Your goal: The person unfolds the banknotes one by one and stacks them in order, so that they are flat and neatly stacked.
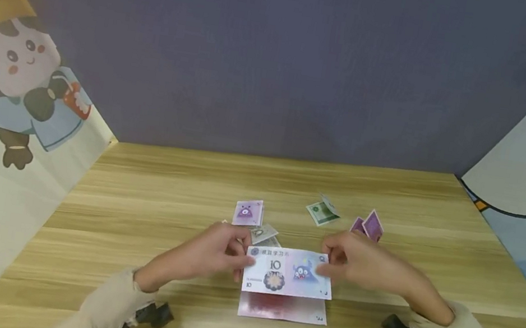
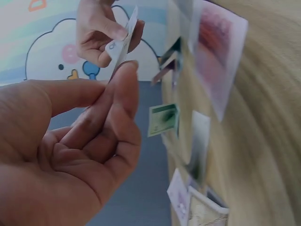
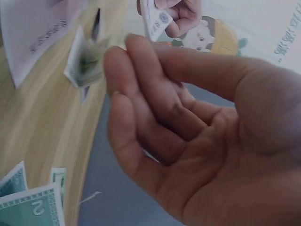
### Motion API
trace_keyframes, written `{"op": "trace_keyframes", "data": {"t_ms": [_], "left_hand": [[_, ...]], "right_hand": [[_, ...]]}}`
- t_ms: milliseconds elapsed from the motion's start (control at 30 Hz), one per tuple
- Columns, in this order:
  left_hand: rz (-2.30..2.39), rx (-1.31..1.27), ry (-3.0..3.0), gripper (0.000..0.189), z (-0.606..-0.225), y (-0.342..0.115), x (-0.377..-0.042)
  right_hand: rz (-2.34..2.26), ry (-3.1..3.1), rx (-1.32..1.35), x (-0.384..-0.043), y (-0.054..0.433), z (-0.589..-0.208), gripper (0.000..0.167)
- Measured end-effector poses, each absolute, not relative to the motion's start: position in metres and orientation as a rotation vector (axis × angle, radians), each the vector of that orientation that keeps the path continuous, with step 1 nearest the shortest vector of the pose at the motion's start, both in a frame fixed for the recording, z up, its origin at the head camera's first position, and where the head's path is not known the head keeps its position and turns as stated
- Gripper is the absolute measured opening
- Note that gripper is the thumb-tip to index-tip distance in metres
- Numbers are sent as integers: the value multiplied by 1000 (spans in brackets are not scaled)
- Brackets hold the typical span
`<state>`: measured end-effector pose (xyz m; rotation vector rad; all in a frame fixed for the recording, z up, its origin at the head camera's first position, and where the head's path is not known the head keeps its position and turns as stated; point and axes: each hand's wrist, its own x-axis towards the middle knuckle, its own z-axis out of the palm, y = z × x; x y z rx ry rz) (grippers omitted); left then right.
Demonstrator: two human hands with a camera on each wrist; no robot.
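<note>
A pale blue-violet play banknote [image 1: 283,280] marked 10, with a blue monster print, is held stretched between both hands above the table. My left hand [image 1: 225,249] pinches its left end between thumb and fingers. At the right end, my right hand [image 1: 361,261] pinches it the same way; the left wrist view shows that thumb on the note too. Below it, a red-printed banknote [image 1: 282,310] lies on the table, partly covered in the head view. Right behind the left hand is a folded greyish note [image 1: 262,235].
Farther back on the wooden tabletop [image 1: 180,174] stand a purple monster note [image 1: 246,214], a half-folded green note [image 1: 323,214] and a folded magenta note [image 1: 373,226]. A dark grey panel [image 1: 278,64] rises behind the table. Cartoon-printed walls flank both sides.
</note>
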<state>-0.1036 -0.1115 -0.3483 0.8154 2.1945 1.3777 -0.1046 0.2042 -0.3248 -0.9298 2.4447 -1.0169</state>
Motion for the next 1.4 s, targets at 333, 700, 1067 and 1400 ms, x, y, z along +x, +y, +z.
{"op": "trace_keyframes", "data": {"t_ms": [333,700,1067,1400], "left_hand": [[1220,774,2203,6,-371,-102,-100],[983,846,2331,9,-389,-96,-95],[857,903,2388,13,-388,-95,-94],[801,955,2427,20,-386,-94,-94]], "right_hand": [[-829,2391,-934,-110,198,-350,31],[-751,2333,-765,-111,195,-369,33],[-698,2346,-749,-107,194,-367,35],[-623,2430,-742,-104,190,-367,33]]}}
